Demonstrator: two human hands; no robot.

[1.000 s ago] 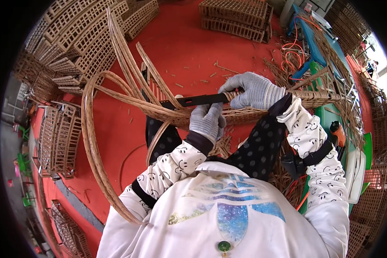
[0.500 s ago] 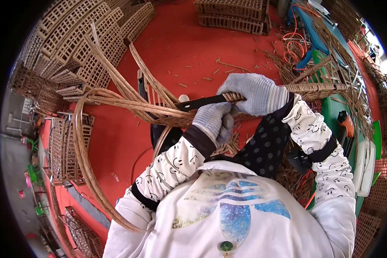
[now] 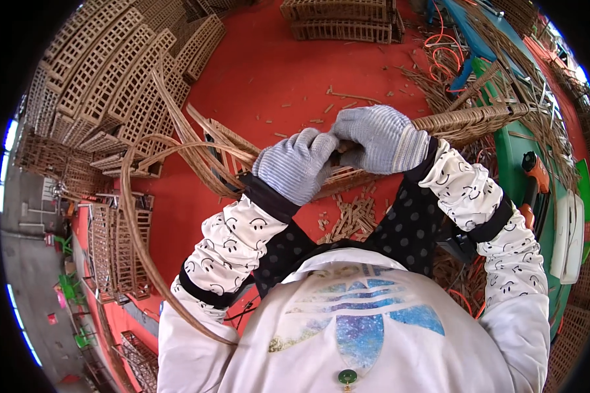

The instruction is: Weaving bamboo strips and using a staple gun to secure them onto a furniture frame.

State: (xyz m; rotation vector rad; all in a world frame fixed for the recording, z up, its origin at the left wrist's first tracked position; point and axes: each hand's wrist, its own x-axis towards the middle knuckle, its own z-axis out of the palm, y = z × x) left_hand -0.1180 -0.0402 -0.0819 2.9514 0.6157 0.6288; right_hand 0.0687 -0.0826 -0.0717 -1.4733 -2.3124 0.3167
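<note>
My left hand (image 3: 295,167), in a grey-blue knit glove, is closed around brown wicker strands (image 3: 206,167) where they meet the frame edge. My right hand (image 3: 379,141), gloved alike, touches it and grips the edge of a woven wicker frame (image 3: 469,124). That frame runs across above my lap, its woven band reaching out to the right. Loose strands fan out to the left, and a bundle of long ones (image 3: 137,236) loops down against my left sleeve. What lies right between the fingertips is hidden by the gloves.
Cut wicker bits (image 3: 355,219) lie on the red floor (image 3: 269,72). Slatted wicker panels (image 3: 105,65) are stacked at far left, more wicker pieces (image 3: 341,19) at the back. On the green surface at right lie an orange-and-black power tool (image 3: 536,171) and a white container (image 3: 568,239).
My left hand has come up from under the edge, over it and leftward. The black strip seen before is now out of sight. The right hand has shifted slightly.
</note>
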